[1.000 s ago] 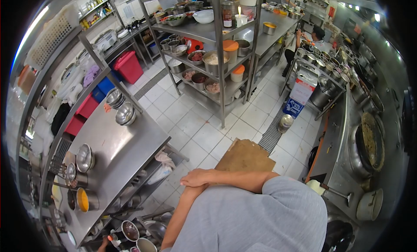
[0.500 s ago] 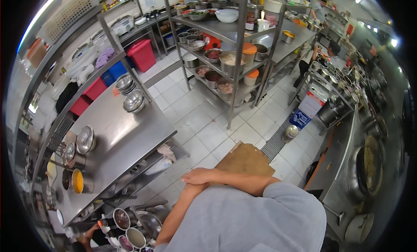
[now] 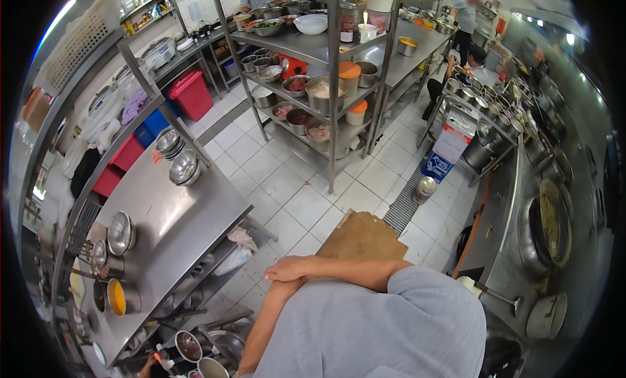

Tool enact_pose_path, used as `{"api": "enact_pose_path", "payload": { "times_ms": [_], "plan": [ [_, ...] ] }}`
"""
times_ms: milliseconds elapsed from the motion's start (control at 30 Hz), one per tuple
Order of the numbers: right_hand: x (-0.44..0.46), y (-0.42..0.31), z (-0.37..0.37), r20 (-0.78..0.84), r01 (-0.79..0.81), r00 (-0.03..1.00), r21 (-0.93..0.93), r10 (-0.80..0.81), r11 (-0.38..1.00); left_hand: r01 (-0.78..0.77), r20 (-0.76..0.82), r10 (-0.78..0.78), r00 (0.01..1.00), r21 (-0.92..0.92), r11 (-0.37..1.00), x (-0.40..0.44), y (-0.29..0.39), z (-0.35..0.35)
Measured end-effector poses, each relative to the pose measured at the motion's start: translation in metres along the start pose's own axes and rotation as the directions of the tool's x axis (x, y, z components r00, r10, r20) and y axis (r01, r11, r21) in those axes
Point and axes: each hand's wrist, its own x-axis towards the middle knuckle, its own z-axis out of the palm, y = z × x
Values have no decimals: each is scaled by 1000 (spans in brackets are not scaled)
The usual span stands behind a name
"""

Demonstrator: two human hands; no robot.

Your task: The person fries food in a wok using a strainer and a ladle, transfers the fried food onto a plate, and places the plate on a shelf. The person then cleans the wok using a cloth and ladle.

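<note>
My right hand [image 3: 287, 269] lies across my left wrist, its fingers together and curled over it. The left forearm [image 3: 268, 322] rises from the bottom of the view, and my left hand is hidden under the right hand and forearm. Both arms rest against the front of a grey shirt [image 3: 385, 326]. Just beyond the arms, a flat piece of brown cardboard [image 3: 362, 238] lies on the tiled floor.
A steel table [image 3: 195, 215] with bowls [image 3: 185, 168] and a pot of yellow liquid [image 3: 117, 297] is at left. Ahead stands a shelf rack [image 3: 332, 117] of food containers. A tin [image 3: 426, 186] is on the floor grate. A seated person [image 3: 479, 68] and a standing person [image 3: 465, 16] are farther back.
The view has swung and shifted slightly. Another person now shows standing at the back right. My hands keep the same crossed position.
</note>
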Motion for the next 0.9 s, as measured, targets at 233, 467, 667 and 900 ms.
{"api": "enact_pose_path", "payload": {
  "times_ms": [233,467,667,900],
  "plan": [
    [1,5,-2,18,-58,998,24,58,998,-70,-1,70,998,-69,995,7,-19,18],
    [0,-5,-1,-11,-65,998,9,65,998,-61,153,81,985,-133,989,6,-13,5],
    [23,20,18,-45,79,997,265,-70,961,-92,99,90,991,10,996,-8,-24,9],
    [47,223,114,156,-508,777,-419,610,753,163,40,-164,986,30,986,-52,32,-63]
  ]
}}
